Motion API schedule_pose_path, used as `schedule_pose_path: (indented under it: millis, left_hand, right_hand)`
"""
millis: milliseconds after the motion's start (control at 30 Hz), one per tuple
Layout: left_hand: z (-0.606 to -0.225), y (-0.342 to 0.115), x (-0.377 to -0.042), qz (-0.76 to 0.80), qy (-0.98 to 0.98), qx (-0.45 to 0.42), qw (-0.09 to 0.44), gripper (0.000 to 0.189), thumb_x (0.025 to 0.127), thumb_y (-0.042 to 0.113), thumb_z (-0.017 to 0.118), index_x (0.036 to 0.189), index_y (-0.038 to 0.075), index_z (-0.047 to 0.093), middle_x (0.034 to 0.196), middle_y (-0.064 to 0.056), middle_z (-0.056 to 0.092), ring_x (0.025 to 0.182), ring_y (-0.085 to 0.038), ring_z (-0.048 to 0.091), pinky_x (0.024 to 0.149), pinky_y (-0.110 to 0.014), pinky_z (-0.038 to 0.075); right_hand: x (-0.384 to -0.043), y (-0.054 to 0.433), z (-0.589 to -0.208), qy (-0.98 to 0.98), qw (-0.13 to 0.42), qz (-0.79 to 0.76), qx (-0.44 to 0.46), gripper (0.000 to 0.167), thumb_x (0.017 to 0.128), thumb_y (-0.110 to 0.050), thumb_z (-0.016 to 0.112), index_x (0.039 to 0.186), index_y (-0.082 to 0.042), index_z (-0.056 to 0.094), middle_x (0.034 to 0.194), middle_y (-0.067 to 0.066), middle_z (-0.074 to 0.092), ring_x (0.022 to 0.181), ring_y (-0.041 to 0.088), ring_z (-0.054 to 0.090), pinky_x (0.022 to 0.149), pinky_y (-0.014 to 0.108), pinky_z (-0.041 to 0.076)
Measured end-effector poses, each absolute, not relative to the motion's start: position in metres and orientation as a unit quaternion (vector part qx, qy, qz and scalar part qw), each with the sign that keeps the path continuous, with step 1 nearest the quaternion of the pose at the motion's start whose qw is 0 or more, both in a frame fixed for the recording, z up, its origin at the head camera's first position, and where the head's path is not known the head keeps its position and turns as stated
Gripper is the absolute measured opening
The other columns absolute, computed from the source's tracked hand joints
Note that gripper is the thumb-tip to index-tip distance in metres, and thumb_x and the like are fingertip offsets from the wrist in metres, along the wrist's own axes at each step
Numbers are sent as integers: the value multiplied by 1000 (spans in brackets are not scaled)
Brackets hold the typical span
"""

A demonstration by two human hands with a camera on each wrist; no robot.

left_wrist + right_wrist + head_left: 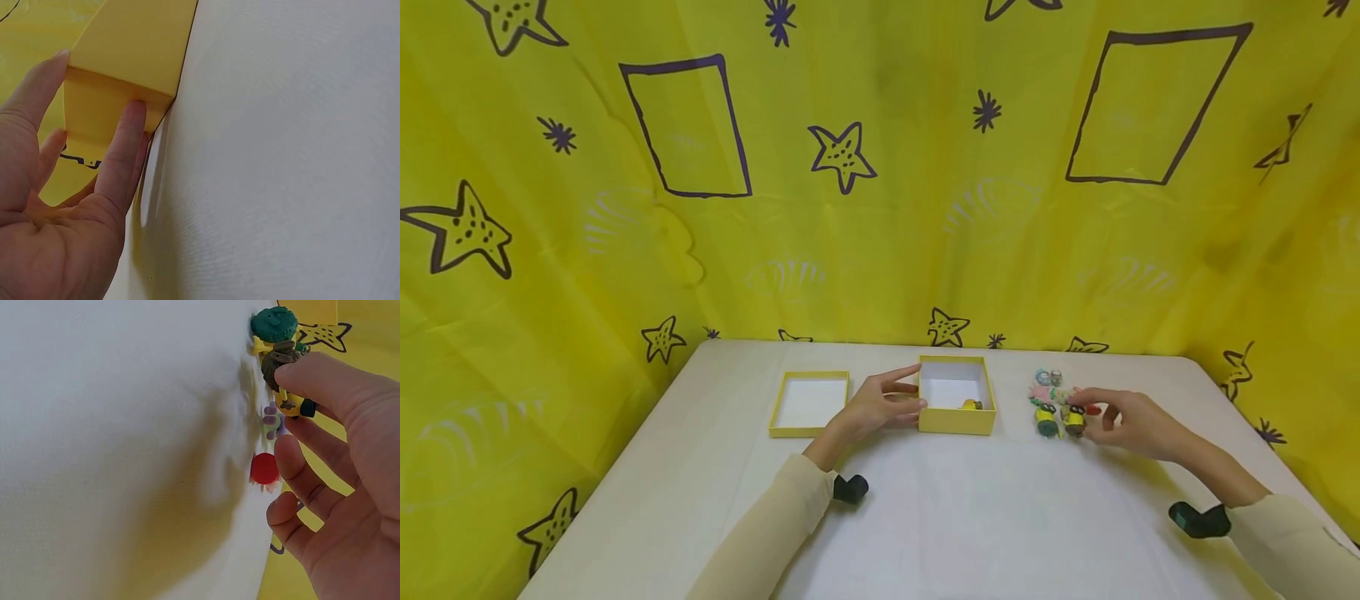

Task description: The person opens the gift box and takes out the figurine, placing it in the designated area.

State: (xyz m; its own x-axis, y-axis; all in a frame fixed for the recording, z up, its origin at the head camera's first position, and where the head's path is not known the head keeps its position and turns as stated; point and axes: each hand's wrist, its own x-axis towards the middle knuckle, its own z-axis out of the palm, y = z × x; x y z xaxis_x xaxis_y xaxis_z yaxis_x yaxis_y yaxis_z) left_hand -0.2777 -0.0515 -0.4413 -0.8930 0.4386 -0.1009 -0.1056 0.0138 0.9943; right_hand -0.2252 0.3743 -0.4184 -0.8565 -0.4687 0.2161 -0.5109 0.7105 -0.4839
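Observation:
Straight fingers of my left hand (pixel 874 404) rest against the left side of a yellow box (pixel 957 422) with a white inside. In the left wrist view the fingertips touch the box's side and edge. A small yellow figurine (pixel 972 405) lies in the box. My right hand (pixel 1138 427) pinches a yellow and brown toy figurine (pixel 1075 422) between thumb and fingers, at the front of a cluster of small toys. Beside it is a yellow figurine with a green base (pixel 1047 421). The right wrist view shows a round red piece (pixel 265 469) below the fingertips.
A shallow yellow lid (pixel 809 432) with a white inside lies left of the box. Pink and blue small toys (pixel 1042 385) sit behind the yellow figurines. The white-covered table (pixel 940 517) meets a yellow patterned curtain (pixel 895 250) at the back and sides.

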Motion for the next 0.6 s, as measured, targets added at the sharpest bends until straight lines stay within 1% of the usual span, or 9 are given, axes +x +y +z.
schedule_pose_path:
  millis: [133, 367, 467, 600]
  left_hand:
    - [-442, -52, -277, 685, 691, 120, 198, 75, 89, 5, 81, 155, 19, 48, 139, -18, 57, 107, -22, 68, 88, -37, 62]
    - [-442, -51, -278, 691, 684, 118, 200, 76, 88, 4, 81, 156, 19, 48, 139, -18, 57, 107, -22, 68, 88, -38, 62]
    - [-444, -51, -279, 693, 683, 120, 198, 76, 89, 3, 80, 155, 18, 48, 138, -18, 57, 107, -23, 68, 88, -39, 62]
    - [-444, -51, -280, 692, 684, 121, 197, 75, 89, 4, 80, 155, 18, 48, 138, -19, 57, 107, -23, 69, 88, -39, 62]
  right_hand:
    - [-226, 374, -420, -927, 25, 266, 265, 42, 83, -1, 80, 124, -5, 70, 103, 5, 68, 73, 3, 52, 56, 21, 46]
    - [-227, 370, -420, -934, 0, 251, 256, 44, 84, -3, 81, 126, -7, 68, 92, -1, 59, 74, 7, 51, 59, 21, 44]
    - [-227, 368, -419, -935, -6, 251, 251, 43, 85, -4, 81, 126, -8, 68, 91, -1, 58, 74, 6, 50, 58, 21, 43]
    - [-228, 369, -420, -932, -2, 255, 256, 43, 85, -2, 80, 126, -7, 68, 93, 1, 58, 75, 5, 50, 59, 21, 45]
